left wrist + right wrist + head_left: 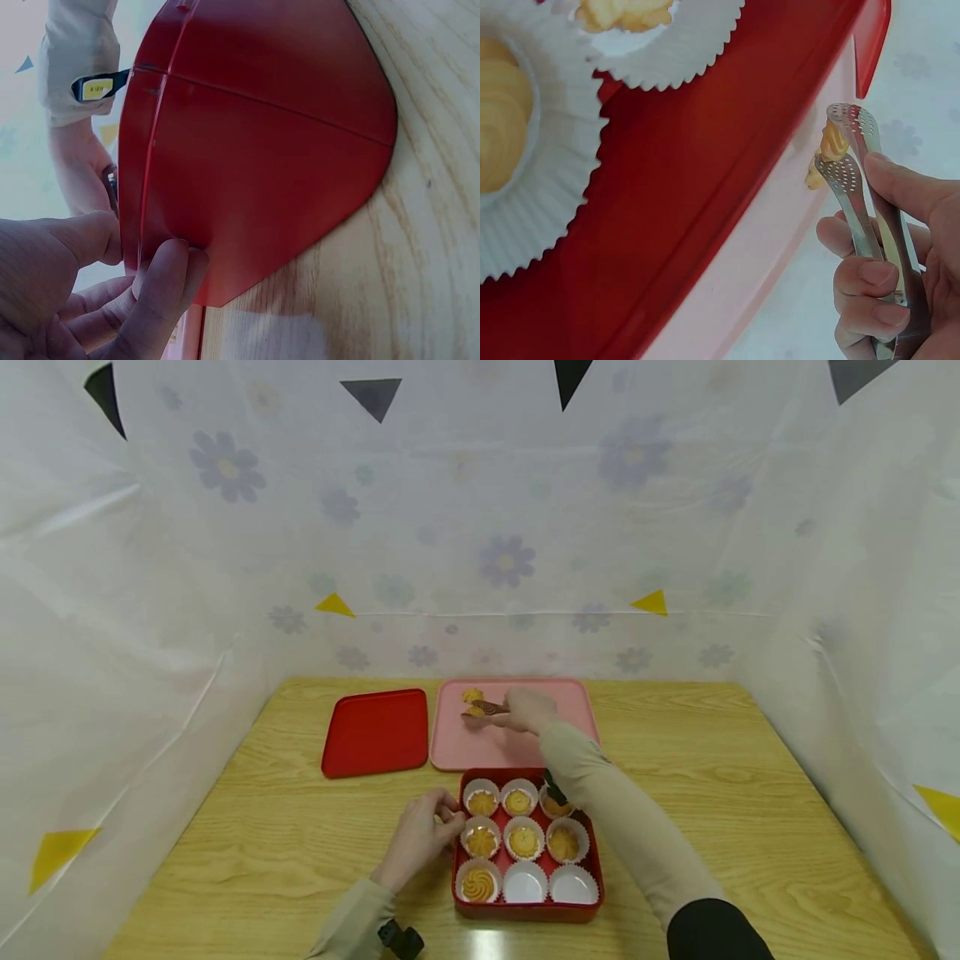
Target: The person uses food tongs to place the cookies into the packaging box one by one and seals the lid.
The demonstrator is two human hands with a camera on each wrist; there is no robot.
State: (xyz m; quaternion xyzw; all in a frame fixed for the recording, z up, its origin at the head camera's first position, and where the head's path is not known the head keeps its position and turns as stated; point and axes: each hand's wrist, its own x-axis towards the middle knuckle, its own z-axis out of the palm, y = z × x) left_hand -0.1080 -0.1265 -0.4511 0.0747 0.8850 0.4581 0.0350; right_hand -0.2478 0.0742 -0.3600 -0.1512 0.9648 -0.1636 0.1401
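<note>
Left hand pinches red box rim; right hand clamps tongs around cookie.

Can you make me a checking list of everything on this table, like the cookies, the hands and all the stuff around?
Surface: wooden table.
Job's things: red box with nine paper cups, seven holding cookies, two front cups empty; pink tray with cookies; tongs pinching a cookie.
Clutter: red lid lying left of the tray.
Grippers: left hand touches the box's left edge; right hand grips the tongs.
Cables: nothing seen.
Surroundings: flowered white sheets.
</note>
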